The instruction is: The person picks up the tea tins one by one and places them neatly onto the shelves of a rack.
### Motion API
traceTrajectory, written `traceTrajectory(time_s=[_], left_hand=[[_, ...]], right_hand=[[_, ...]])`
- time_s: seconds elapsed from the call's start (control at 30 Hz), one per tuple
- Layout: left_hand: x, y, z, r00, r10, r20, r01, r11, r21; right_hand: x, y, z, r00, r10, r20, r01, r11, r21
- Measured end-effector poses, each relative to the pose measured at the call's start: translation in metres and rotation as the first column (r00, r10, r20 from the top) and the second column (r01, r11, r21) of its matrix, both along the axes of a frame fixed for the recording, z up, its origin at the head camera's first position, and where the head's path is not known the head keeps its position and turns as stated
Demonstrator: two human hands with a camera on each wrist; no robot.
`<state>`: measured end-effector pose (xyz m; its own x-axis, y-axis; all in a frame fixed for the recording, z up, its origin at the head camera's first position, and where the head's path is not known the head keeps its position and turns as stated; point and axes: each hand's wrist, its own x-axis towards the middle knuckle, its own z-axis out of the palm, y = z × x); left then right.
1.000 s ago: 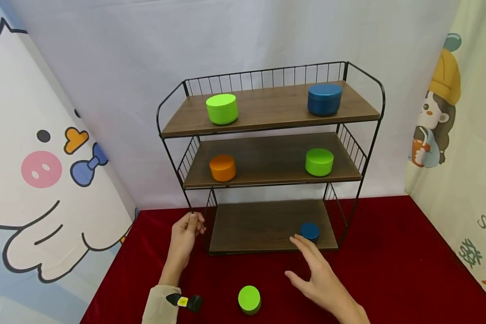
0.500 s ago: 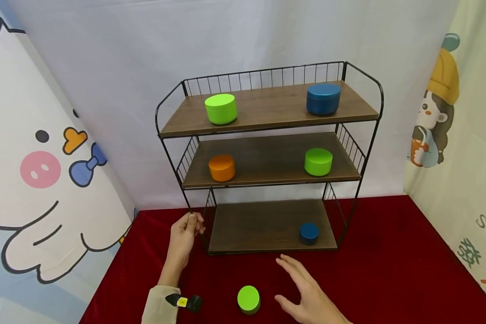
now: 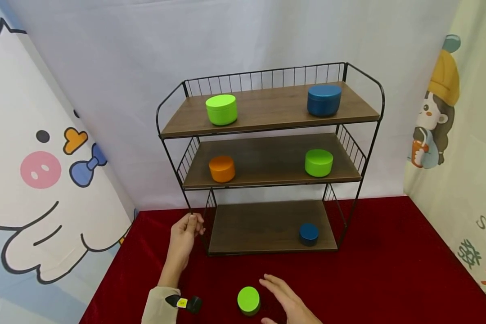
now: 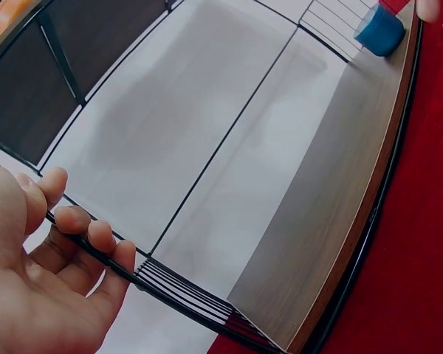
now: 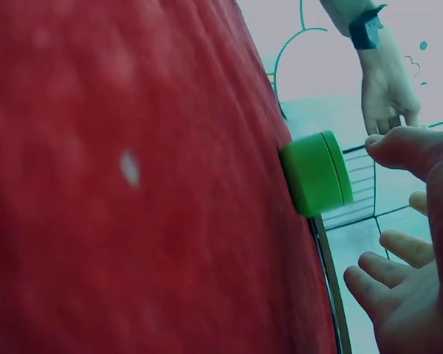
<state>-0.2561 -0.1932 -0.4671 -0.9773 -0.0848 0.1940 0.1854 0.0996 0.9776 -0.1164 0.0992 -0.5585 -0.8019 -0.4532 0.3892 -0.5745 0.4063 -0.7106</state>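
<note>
My left hand [image 3: 186, 229] grips the black metal post of a three-tier shelf rack [image 3: 267, 182] on its left side; in the left wrist view its fingers curl round the thin frame [image 4: 177, 304]. To the right of a small round green tin [image 3: 249, 300] on the red cloth, my right hand [image 3: 289, 301] hovers with spread fingers, apart from the tin and holding nothing. The right wrist view shows that green tin [image 5: 317, 173] beyond the thumb. A small blue tin [image 3: 309, 234] sits at the right of the bottom shelf.
On the top shelf stand a green tin [image 3: 221, 110] and an oval blue tin [image 3: 324, 100]. The middle shelf carries an orange tin [image 3: 222, 169] and a green tin [image 3: 318, 163]. Red cloth [image 3: 397, 270] covers the table; printed curtains hang at both sides.
My right hand has drawn back from beside the small blue tin, moving left and toward me, close to the green tin on the cloth. My left hand keeps its grip on the post.
</note>
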Motion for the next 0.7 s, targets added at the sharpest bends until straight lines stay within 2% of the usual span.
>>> traceTrajectory(time_s=[0.1, 0.27, 0.5, 0.7], left_hand=[[0.0, 0.0, 0.0, 1.0, -0.002, -0.001, 0.002, 1.0, 0.002], [0.0, 0.0, -0.001, 1.0, -0.002, -0.006, 0.002, 1.0, 0.004], [-0.001, 0.0, -0.001, 1.0, -0.005, -0.014, 0.005, 1.0, 0.002], [-0.001, 0.0, -0.001, 1.0, -0.003, -0.014, 0.003, 1.0, 0.0]], right_hand=[[0.002, -0.003, -0.002, 0.998, 0.023, 0.059, -0.021, 0.999, -0.032], [0.0, -0.004, -0.006, 0.981, 0.078, 0.179, -0.065, 0.995, -0.073], [-0.008, -0.002, -0.012, 0.965, 0.196, 0.176, -0.185, 0.98, -0.079], [-0.008, -0.008, -0.007, 0.936, 0.208, 0.285, -0.202, 0.978, -0.051]])
